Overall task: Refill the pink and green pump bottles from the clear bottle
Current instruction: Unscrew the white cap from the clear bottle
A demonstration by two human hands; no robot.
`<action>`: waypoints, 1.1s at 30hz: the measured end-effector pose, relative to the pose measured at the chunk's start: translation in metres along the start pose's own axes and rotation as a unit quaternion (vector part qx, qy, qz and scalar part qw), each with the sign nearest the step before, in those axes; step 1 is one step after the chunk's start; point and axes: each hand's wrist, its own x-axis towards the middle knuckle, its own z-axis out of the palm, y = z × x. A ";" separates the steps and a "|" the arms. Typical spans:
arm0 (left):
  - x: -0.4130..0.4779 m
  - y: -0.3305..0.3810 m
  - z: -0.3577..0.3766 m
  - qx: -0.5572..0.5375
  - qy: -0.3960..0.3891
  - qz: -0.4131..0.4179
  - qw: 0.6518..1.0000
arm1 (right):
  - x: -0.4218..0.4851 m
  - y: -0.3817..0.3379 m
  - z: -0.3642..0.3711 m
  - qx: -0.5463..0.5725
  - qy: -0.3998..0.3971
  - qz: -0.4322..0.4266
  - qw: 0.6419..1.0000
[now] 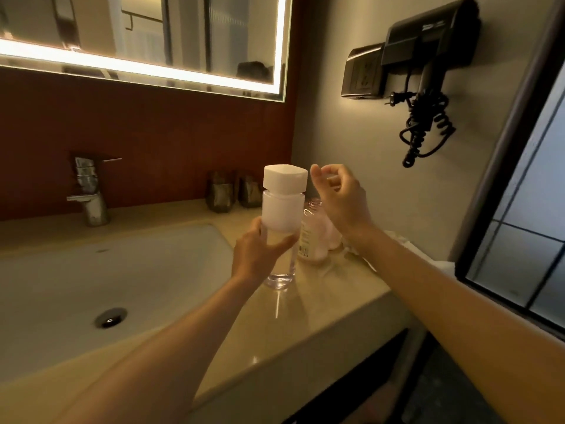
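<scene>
Left hand [255, 255] is gripping the clear bottle [282, 215] round its middle, thumb in front and fingers curling round behind it, holding it upright just right of the sink basin [91, 270]. That bottle is standing with its base at the countertop [321, 301]; whether it is touching I cannot tell. A wide white cap [285, 177] is sitting closed on top, and the upper body below it is showing white. The lower part is showing clear, with no liquid level that I can make out. Behind and slightly left, two dark tumblers [218, 192] are standing against the back wall. Just right of the clear bottle, the pink bottle [307, 240] is standing on the counter with its neck open and no pump on it, its labelled body looking pale pink inside. Beside it a second pinkish container [333, 240] is partly hiding behind the wrist. Right hand [339, 197] is hovering beside the white cap, apart from it, fingers loosely curling toward the thumb; whether they are pinching anything I cannot tell. Further right, a white cloth [400, 241] is lying by the wall
</scene>
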 end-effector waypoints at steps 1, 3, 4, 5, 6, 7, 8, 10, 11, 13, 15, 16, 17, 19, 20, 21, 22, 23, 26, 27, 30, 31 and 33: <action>-0.010 0.004 -0.003 0.005 -0.005 0.009 1.000 | -0.003 -0.007 -0.002 0.005 -0.011 0.004 1.000; -0.027 0.012 -0.009 0.013 -0.009 0.027 1.000 | -0.007 -0.019 -0.008 0.030 -0.028 0.014 0.999; -0.033 0.014 -0.012 0.017 -0.007 0.035 0.999 | -0.008 -0.025 -0.010 0.038 -0.035 0.016 0.999; -0.039 0.017 -0.014 0.021 -0.004 0.041 0.999 | -0.009 -0.030 -0.011 0.037 -0.043 0.012 0.998; -0.043 0.018 -0.016 0.025 -0.001 0.045 0.999 | -0.011 -0.034 -0.011 0.026 -0.055 0.005 0.998; -0.047 0.019 -0.017 0.027 0.005 0.048 0.998 | -0.013 -0.037 -0.012 0.006 -0.071 -0.003 0.997; -0.051 0.019 -0.018 0.027 0.010 0.050 0.998 | -0.014 -0.038 -0.012 -0.018 -0.091 -0.007 0.996; -0.057 0.018 -0.019 0.025 0.023 0.047 0.998 | -0.018 -0.042 -0.012 -0.061 -0.128 -0.013 0.990; -0.058 0.018 -0.020 0.025 0.026 0.045 0.998 | -0.019 -0.043 -0.012 -0.078 -0.143 -0.020 0.987; -0.059 0.019 -0.021 0.027 0.028 0.042 0.998 | -0.022 -0.044 -0.012 -0.102 -0.155 -0.041 0.982; -0.059 0.019 -0.020 0.032 0.028 0.044 0.998 | -0.023 -0.044 -0.013 -0.108 -0.153 -0.048 0.981; -0.059 0.020 -0.020 0.037 0.030 0.045 0.998 | -0.023 -0.044 -0.013 -0.104 -0.153 -0.043 0.982; -0.059 0.020 -0.019 0.043 0.031 0.045 0.998 | -0.022 -0.043 -0.013 -0.096 -0.154 -0.036 0.983; -0.059 0.019 -0.017 0.049 0.035 0.041 0.997 | -0.021 -0.041 -0.013 -0.073 -0.162 -0.025 0.984; -0.059 0.019 -0.017 0.051 0.036 0.039 0.997 | -0.021 -0.040 -0.014 -0.062 -0.170 -0.023 0.983; -0.059 0.018 -0.016 0.053 0.038 0.037 0.997 | -0.020 -0.040 -0.015 -0.053 -0.181 -0.025 0.982; -0.059 0.018 -0.016 0.054 0.041 0.036 0.997 | -0.019 -0.040 -0.016 -0.048 -0.192 -0.028 0.980; -0.060 0.017 -0.015 0.055 0.045 0.036 0.997 | -0.018 -0.041 -0.017 -0.043 -0.202 -0.029 0.978; -0.061 0.017 -0.014 0.052 0.054 0.039 0.996 | -0.013 -0.046 -0.019 -0.057 -0.205 -0.025 0.977; -0.061 0.017 -0.013 0.051 0.054 0.040 0.996 | -0.011 -0.048 -0.018 -0.096 -0.201 -0.041 0.974; -0.061 0.017 -0.013 0.053 0.053 0.040 0.996 | -0.007 -0.050 -0.015 -0.224 -0.203 -0.101 0.948; -0.061 0.017 -0.013 0.053 0.054 0.040 0.996 | -0.006 -0.050 -0.015 -0.237 -0.210 -0.104 0.943; -0.062 0.018 -0.012 0.053 0.052 0.043 0.996 | -0.004 -0.049 -0.013 -0.234 -0.219 -0.095 0.942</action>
